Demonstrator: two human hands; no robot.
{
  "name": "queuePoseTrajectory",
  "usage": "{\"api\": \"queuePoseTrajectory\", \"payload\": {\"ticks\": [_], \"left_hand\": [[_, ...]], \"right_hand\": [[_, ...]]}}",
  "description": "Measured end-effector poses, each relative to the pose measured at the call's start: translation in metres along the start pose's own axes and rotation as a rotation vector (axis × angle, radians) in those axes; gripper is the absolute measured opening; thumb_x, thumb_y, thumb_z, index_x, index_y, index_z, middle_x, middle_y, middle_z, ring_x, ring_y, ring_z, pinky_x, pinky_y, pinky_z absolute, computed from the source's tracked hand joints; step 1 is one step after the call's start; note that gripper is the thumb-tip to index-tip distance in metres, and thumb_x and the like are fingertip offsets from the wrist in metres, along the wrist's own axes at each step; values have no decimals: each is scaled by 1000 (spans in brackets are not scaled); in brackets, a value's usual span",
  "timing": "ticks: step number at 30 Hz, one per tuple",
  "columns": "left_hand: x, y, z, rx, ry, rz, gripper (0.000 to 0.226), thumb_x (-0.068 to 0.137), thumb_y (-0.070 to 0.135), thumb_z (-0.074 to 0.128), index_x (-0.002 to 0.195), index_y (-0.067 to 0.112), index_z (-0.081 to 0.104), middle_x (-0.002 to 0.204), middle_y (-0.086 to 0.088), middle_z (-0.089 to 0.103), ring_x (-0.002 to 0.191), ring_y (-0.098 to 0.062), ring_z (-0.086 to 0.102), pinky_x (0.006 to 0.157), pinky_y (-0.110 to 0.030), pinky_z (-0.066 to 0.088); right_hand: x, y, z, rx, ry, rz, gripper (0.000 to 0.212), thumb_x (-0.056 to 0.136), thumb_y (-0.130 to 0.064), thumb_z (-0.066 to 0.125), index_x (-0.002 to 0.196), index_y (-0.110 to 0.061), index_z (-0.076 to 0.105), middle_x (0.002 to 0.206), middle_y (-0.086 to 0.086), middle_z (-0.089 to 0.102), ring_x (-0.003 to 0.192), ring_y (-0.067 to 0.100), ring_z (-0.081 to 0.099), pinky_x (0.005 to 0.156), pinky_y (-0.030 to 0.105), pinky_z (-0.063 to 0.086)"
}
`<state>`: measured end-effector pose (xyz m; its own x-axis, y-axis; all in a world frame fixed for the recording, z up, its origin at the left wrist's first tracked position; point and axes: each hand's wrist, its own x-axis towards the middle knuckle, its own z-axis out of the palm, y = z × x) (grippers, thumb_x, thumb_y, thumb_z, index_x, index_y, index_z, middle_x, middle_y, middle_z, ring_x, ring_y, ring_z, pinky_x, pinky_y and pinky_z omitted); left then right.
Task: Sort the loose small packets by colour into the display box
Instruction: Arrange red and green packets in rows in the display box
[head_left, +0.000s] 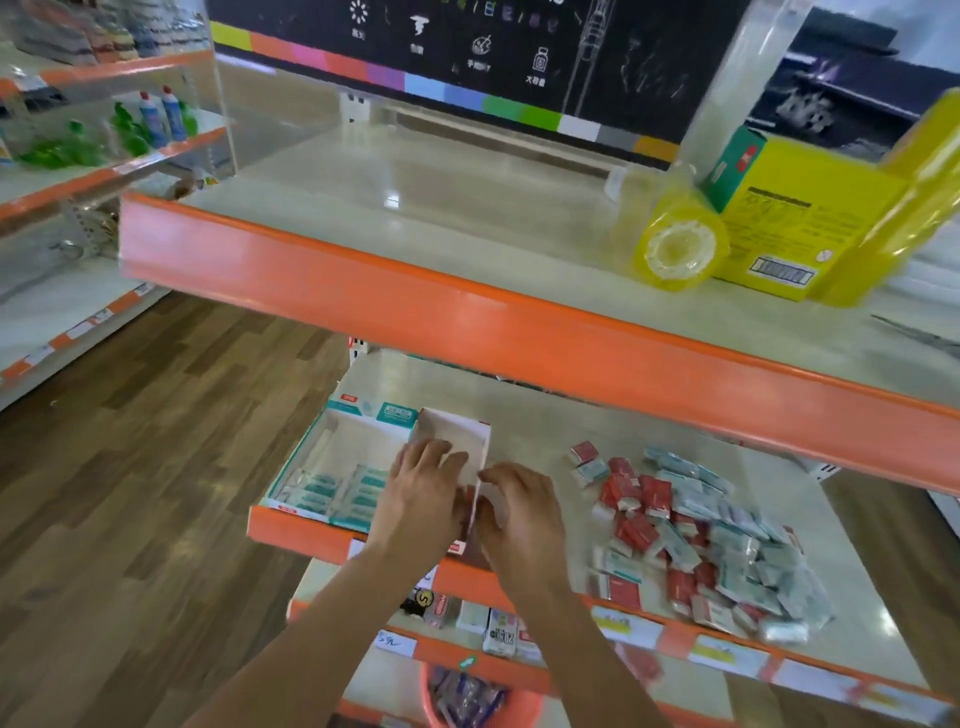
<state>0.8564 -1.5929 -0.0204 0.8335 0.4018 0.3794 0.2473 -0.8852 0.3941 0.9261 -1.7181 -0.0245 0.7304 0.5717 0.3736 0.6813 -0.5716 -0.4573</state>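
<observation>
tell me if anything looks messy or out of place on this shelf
Yes: the pile of red and teal packets lies loose and jumbled on the shelf, right of the display box. In the box, only teal packets sit in rows.

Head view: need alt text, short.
Both hands, left hand and right hand, work at a white display box on an orange-edged shelf; teal packets fill its left compartment. A loose pile of red and teal packets lies to the right.
</observation>
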Motion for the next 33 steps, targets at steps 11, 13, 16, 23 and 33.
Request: {"api": "queuePoseTrajectory", "payload": {"ticks": [11, 13, 16, 23, 33], "left_hand": [[-8, 87, 37, -82, -99, 79, 42, 65, 5, 70, 104, 19, 67, 113, 0, 61, 107, -22, 57, 72, -35, 55], [-12, 97, 47, -93, -143, 66, 36, 74, 9, 65, 107, 22, 67, 113, 4, 60, 103, -19, 57, 71, -34, 56], [-15, 109, 59, -147, -251, -15, 31, 85, 15, 54, 111, 26, 66, 111, 7, 59, 95, -17, 60, 74, -36, 54], [-23, 113, 72, -133, -257, -76, 22, 88, 22, 56, 104, 28, 69, 100, 9, 58, 81, -13, 61, 62, -24, 47], [-4, 113, 67, -106, -382, -57, 29, 84, 36, 58, 111, 43, 64, 91, 13, 54, 80, -10, 59, 62, -21, 45]], "right_hand": [[-43, 83, -58, 67, -36, 160, 28, 73, -20, 66, 101, -20, 70, 105, -7, 66, 98, 17, 61, 77, 32, 53], [-47, 96, -65, 111, -66, 173, 29, 75, -22, 69, 104, -20, 70, 107, -5, 63, 98, 17, 62, 78, 32, 53], [-56, 109, -77, 160, -81, 226, 29, 77, -29, 73, 105, -25, 68, 110, -10, 55, 99, 12, 56, 79, 28, 49], [-67, 133, -83, 181, -116, 245, 41, 76, -52, 75, 107, -26, 65, 107, -15, 49, 97, 10, 52, 79, 25, 43], [-60, 121, -74, 142, -27, 289, 27, 83, -38, 71, 108, -27, 66, 112, -12, 55, 96, 11, 55, 65, 11, 32]]}}
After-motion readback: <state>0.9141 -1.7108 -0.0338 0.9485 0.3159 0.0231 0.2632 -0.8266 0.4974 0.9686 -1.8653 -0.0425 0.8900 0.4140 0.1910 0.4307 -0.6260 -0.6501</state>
